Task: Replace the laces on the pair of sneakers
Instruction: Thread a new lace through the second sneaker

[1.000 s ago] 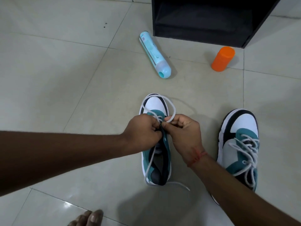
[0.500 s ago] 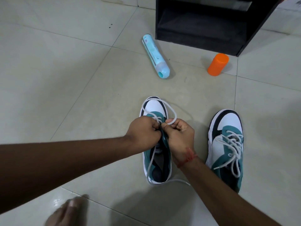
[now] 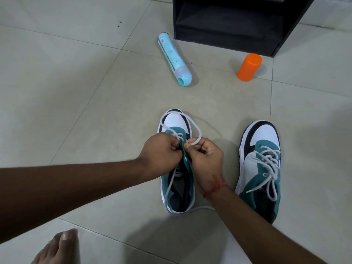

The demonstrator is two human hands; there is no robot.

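Two teal, white and black sneakers stand on the tiled floor, toes pointing away from me. The left sneaker (image 3: pixel 176 121) has a white lace (image 3: pixel 196 126) threaded only near the toe, looping loosely over the toe cap and trailing past the heel. My left hand (image 3: pixel 162 151) pinches the lace at the teal eyelet flap. My right hand (image 3: pixel 205 159) grips the other flap and pinches a loop of the lace. The right sneaker (image 3: pixel 261 168) stands beside them, fully laced with a white lace.
A light blue bottle (image 3: pixel 174 59) lies on its side further out. An orange cap (image 3: pixel 249 66) stands near a black open cabinet (image 3: pixel 228 21). My bare foot (image 3: pixel 57 248) shows at the bottom left.
Both hands stay at the left sneaker's eyelets with small finger shifts on the lace. The camera view has drifted, and my foot has come further into view.
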